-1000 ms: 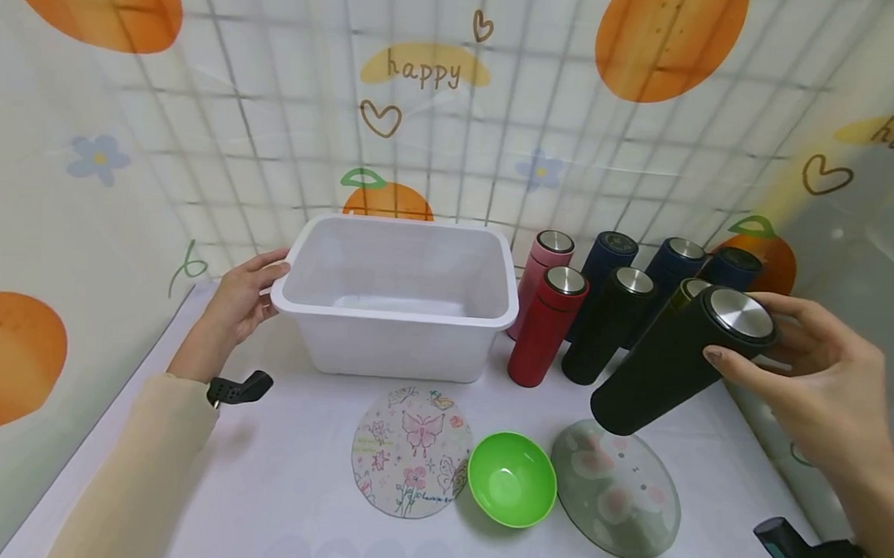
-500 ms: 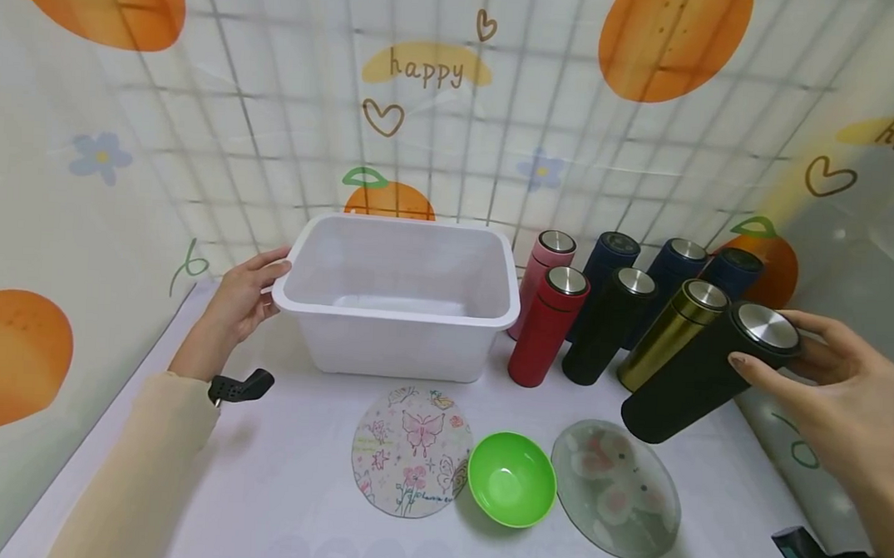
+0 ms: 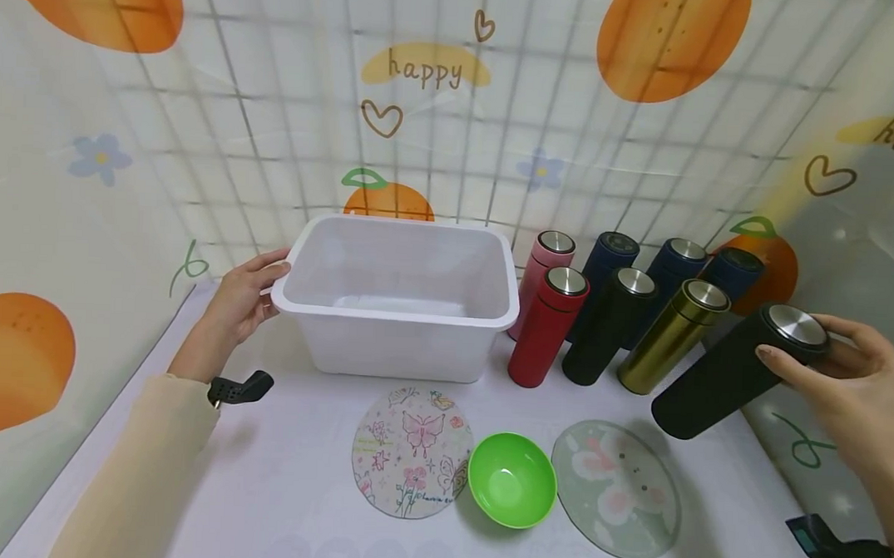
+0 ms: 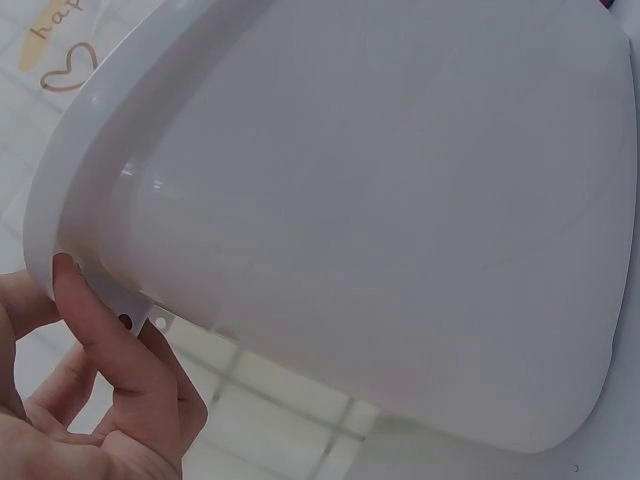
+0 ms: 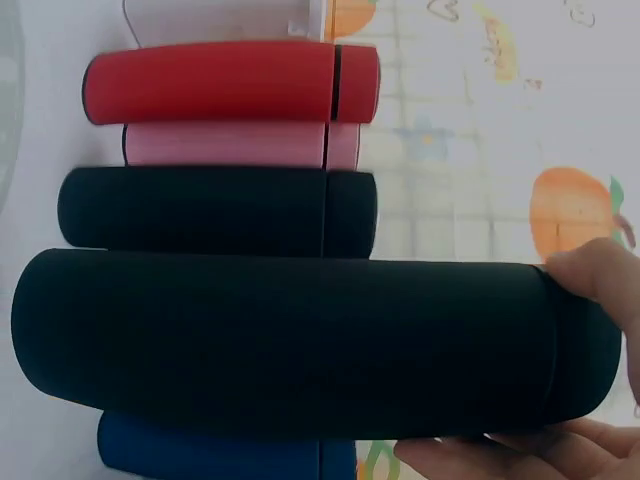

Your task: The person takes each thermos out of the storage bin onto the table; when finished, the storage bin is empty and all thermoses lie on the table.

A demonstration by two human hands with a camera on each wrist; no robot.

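Right hand [image 3: 854,388] grips black flask [image 3: 727,374] by its capped end, tilted, base just off the tabletop [image 3: 296,472], beside the gold flask [image 3: 672,337]. Left hand [image 3: 240,299] fingers curl on white bin [image 3: 397,298] rim, probably steadying it.

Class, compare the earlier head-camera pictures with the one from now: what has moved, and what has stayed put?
The right hand, gripping the black flask by its cap end, has carried it rightward and down, off from above the glass plate, uncovering the gold flask. The left hand still holds the white tub rim; bowl, mat and standing flasks are unmoved.
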